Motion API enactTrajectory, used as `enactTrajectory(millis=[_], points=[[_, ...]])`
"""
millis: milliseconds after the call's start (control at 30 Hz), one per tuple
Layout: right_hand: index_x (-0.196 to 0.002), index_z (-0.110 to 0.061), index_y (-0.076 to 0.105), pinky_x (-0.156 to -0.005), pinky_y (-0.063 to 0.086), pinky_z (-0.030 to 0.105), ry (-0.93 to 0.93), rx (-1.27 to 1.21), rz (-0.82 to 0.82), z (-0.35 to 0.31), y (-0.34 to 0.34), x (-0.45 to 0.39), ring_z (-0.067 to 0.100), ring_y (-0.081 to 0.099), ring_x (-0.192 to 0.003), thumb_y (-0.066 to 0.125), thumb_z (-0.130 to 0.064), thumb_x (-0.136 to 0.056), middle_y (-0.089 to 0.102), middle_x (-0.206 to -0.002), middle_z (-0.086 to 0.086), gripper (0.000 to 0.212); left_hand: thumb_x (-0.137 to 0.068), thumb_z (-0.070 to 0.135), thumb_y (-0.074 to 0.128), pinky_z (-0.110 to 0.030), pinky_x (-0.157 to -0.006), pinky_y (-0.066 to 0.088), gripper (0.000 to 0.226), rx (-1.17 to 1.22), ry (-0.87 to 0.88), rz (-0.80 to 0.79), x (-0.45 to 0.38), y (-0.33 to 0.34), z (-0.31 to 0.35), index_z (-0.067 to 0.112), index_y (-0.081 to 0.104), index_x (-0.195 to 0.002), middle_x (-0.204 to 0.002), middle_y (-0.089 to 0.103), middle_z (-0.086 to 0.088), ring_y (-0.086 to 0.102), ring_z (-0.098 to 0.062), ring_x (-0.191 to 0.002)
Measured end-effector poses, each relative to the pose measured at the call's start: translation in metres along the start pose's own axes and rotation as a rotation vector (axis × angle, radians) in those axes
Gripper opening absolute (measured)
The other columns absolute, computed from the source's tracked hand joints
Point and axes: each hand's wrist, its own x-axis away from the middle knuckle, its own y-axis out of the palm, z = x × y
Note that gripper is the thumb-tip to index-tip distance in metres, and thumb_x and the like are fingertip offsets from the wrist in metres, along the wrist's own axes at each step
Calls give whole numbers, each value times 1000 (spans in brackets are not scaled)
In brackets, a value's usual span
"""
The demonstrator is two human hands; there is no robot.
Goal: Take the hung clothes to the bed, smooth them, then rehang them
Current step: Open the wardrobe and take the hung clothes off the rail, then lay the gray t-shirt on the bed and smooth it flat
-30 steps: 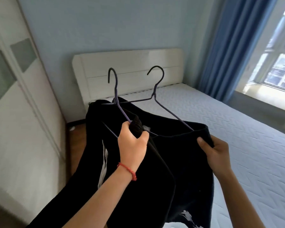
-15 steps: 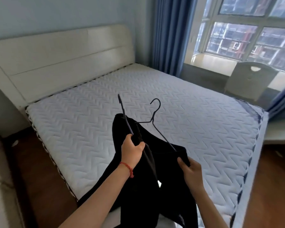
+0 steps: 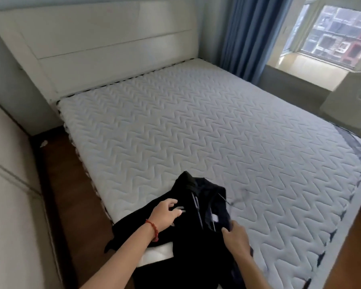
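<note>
A heap of black clothes (image 3: 196,245) lies on the near corner of the white quilted bed (image 3: 196,126), partly hanging over its edge. Two thin dark hangers are still in the garments: one (image 3: 197,205) shows as a streak on the cloth, and the other's blurred hook (image 3: 237,198) lies on the mattress. My left hand (image 3: 165,213), with a red bracelet at the wrist, rests on the cloth with its fingers spread. My right hand (image 3: 237,236) pinches the right edge of the clothes.
A white headboard (image 3: 92,49) stands at the far end of the bed. A pale wardrobe front (image 3: 8,184) runs along the left, with a strip of wooden floor (image 3: 71,195) between it and the bed. Blue curtain (image 3: 244,34), window (image 3: 331,32) and a pale chair (image 3: 350,97) are at right.
The clothes, held up on their hangers before, now lie on the bed's near corner. My left hand has let go of the hanger necks and spread out on the cloth.
</note>
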Motion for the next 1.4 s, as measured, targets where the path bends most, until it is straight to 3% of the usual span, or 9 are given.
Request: enactTrajectory(millis=[333,633,833,933,1033,1133,1167,1267,1400], points=[[-135,-17,45,-100,39,32,-622,336,-355,-185,123,87,22,47,-126,49,-30,-93,49,-137,6,44,-88,25,56,-22,-98,40,37,-44,-185,503,152,-161,-139,15,55,-124,-123,61,-5,57,-15,-115],[-135,-19,45,-99,40,28,-1007,581,-700,-214,250,239,18,48,-125,48,-32,-94,50,-137,1,43,-88,25,56,-19,-91,42,28,230,-442,644,300,-164,-282,18,58,-116,-110,65,-2,60,-16,-110],[-127,-15,54,-98,41,29,-1235,683,-896,-240,316,331,20,53,-119,51,-26,-91,58,-128,5,38,-87,24,57,-21,-96,41,39,308,-647,904,389,-171,-346,9,55,-124,-127,60,-7,56,-17,-117],[-109,-13,61,-87,46,31,-1379,686,-944,-274,341,382,27,57,-111,48,-30,-89,63,-114,8,30,-88,22,57,-24,-100,39,40,237,-681,1098,428,-194,-352,6,54,-125,-129,58,-10,54,-20,-120],[-82,-12,56,-69,34,25,-1512,671,-975,-316,363,432,35,59,-101,46,-38,-86,63,-98,16,28,-87,36,51,-26,-101,37,49,145,-731,1280,456,-220,-344,6,52,-126,-131,56,-12,51,-23,-122],[-91,-2,62,-69,36,29,-1698,612,-1049,-358,379,479,36,60,-100,26,-64,-67,66,-104,18,75,-89,32,49,-27,-103,37,45,53,-807,1405,477,-246,-327,12,49,-129,-133,53,-7,47,-21,-125],[-96,-2,64,-75,41,31,-1759,572,-1091,-371,380,495,35,60,-104,27,-63,-68,66,-109,16,76,-90,29,49,-28,-105,36,42,17,-828,1459,484,-255,-320,15,48,-130,-134,51,-5,45,-20,-126],[-114,-7,63,-92,39,23,-1924,377,-1253,-411,364,547,27,56,-117,48,-40,-85,60,-127,9,47,-92,37,43,-31,-108,35,45,-133,-897,1614,507,-279,-288,16,47,-131,-136,48,-1,42,-18,-128],[-126,-12,56,-91,37,16,-2025,76,-1418,-454,339,610,20,56,-118,56,-21,-91,59,-130,6,36,-80,51,26,-39,-101,44,66,-356,-974,1819,543,-303,-232,11,54,-125,-126,57,-8,52,-25,-118]])
